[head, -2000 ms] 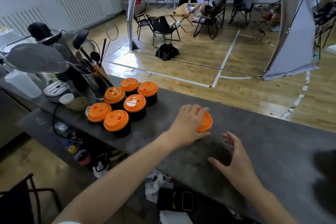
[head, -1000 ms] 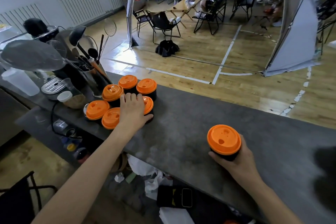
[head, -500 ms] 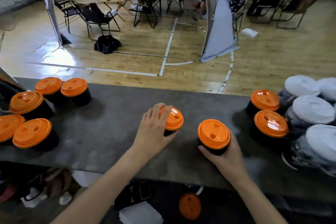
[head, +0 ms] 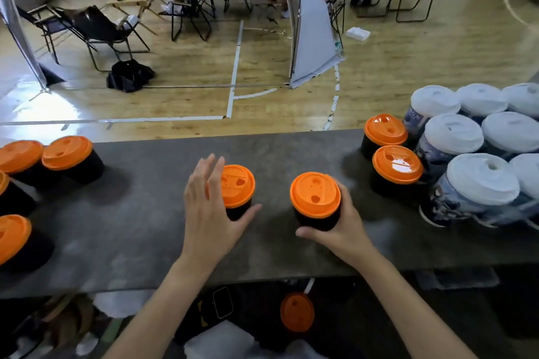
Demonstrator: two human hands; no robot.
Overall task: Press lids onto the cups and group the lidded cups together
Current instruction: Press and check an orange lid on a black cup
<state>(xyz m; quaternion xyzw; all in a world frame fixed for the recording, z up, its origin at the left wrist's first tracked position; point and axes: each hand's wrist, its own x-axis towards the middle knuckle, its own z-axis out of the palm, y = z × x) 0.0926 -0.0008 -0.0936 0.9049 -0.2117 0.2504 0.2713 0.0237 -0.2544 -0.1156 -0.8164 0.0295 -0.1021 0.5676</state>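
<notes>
Desk [head: 145, 227] — grey mottled slab, matte. Mid-desk stand two round black cups under glossy orange lids, contents hidden: left cup [head: 237, 186] with the left hand [head: 208, 213] straight-fingered against its side, right cup [head: 315, 195] clasped round its wall by the right hand [head: 344, 230]. Far right — white-lidded cups [head: 478, 178], clustered.

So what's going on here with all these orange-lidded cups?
A person seems to be grouping lidded cups on a grey counter. Their right hand grips a black cup with an orange lid around its side. Their left hand lies with straight fingers against a second orange-lidded cup beside it. A cluster of the same cups stands at the left end, and another pair sits to the right, next to white-lidded cups.
</notes>
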